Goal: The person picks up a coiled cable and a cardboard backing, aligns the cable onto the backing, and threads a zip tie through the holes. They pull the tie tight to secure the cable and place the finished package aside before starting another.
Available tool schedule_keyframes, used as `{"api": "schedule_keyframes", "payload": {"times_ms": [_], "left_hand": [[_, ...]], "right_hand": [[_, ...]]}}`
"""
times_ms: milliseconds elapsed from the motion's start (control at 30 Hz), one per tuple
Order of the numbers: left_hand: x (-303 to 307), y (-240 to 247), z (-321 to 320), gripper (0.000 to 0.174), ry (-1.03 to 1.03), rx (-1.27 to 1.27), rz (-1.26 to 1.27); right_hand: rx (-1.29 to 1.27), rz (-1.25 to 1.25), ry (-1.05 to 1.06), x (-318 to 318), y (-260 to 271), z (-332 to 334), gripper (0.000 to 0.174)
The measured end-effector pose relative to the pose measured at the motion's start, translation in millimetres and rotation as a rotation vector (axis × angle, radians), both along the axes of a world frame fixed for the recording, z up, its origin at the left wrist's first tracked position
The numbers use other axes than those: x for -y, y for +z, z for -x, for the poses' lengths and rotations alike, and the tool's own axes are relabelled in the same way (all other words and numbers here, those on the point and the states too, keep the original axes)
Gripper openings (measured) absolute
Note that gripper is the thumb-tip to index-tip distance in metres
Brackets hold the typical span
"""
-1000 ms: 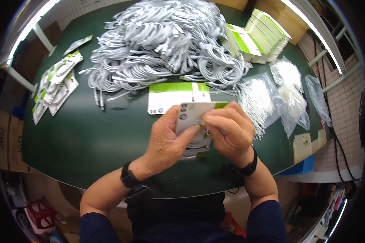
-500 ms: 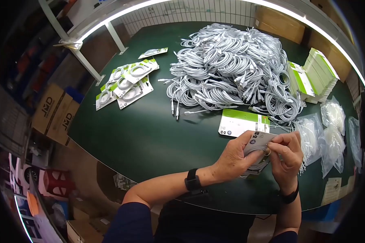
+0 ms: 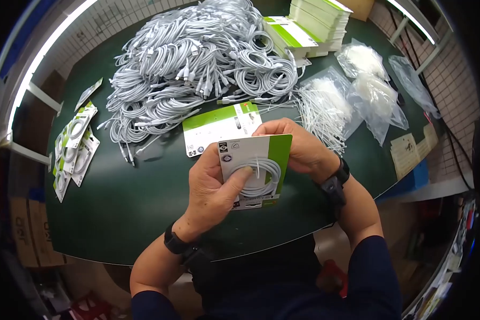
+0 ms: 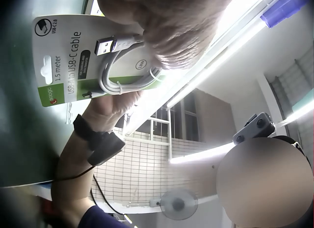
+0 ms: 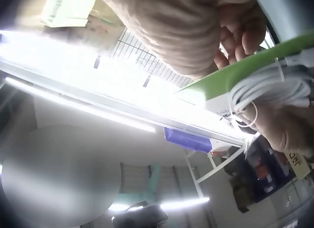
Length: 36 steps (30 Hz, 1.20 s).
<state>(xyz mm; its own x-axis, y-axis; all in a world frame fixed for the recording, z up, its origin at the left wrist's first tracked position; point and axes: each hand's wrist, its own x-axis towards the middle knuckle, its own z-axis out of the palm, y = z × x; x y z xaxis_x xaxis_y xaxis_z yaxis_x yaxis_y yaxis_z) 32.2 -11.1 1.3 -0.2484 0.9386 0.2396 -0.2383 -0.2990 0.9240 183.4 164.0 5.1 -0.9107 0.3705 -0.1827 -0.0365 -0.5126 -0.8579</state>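
My left hand (image 3: 210, 184) grips a white and green card (image 3: 274, 152) by its left side, thumb over the coiled grey cable (image 3: 269, 178). A thin white tie (image 3: 258, 167) crosses the coil. Behind the card's upper right edge is my right hand (image 3: 301, 149), its fingertips hidden. In the left wrist view, a USB plug (image 4: 105, 46) lies against the printed card (image 4: 64, 46). The right wrist view shows curled fingers (image 5: 240, 36) behind the green edge and a loose white loop (image 5: 250, 119) by the coil. Another card (image 3: 208, 128) lies flat just beyond.
A large heap of grey cables (image 3: 181, 58) covers the back middle. Stacked cards (image 3: 314, 26) stand at the back right, with white ties (image 3: 322, 109) and plastic bags (image 3: 373, 96) nearer. Carded cables (image 3: 74, 138) lie at the left.
The head view has swung left, then back right. My right hand has gone from the coil's front to behind the card, whose front now faces up more fully.
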Motion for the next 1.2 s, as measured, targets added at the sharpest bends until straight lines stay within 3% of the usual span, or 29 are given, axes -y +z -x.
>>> {"api": "schedule_keyframes", "payload": {"times_ms": [400,533,633,767,933,1067,1200], "left_hand": [[3,2,-4,0.036,0.048,-0.073,0.026],[2,3,-3,0.035,0.071,-0.069,0.031],[0,2,-3,0.035,0.092,-0.057,0.038],[1,6,-5,0.036,0.115,-0.058,0.051],[4,7,-4,0.03,0.129,-0.076,0.036],[4,2,1,0.026,0.175,-0.1,0.076],[-3,-3,3,0.023,0.2,0.005,0.072]], "right_hand": [[-0.174,-0.019,0.121,2,-5,5,0.015],[-0.067,-0.203,-0.041,0,-6,9,0.013],[0.011,-0.624,-0.174,-2,2,8,0.014],[0.033,-0.781,-0.214,6,2,12,0.015],[0.011,-0.779,-0.213,14,-5,16,0.014],[-0.005,-0.936,-0.295,17,-7,18,0.013],[0.044,-0.715,-0.335,17,3,16,0.012]]}}
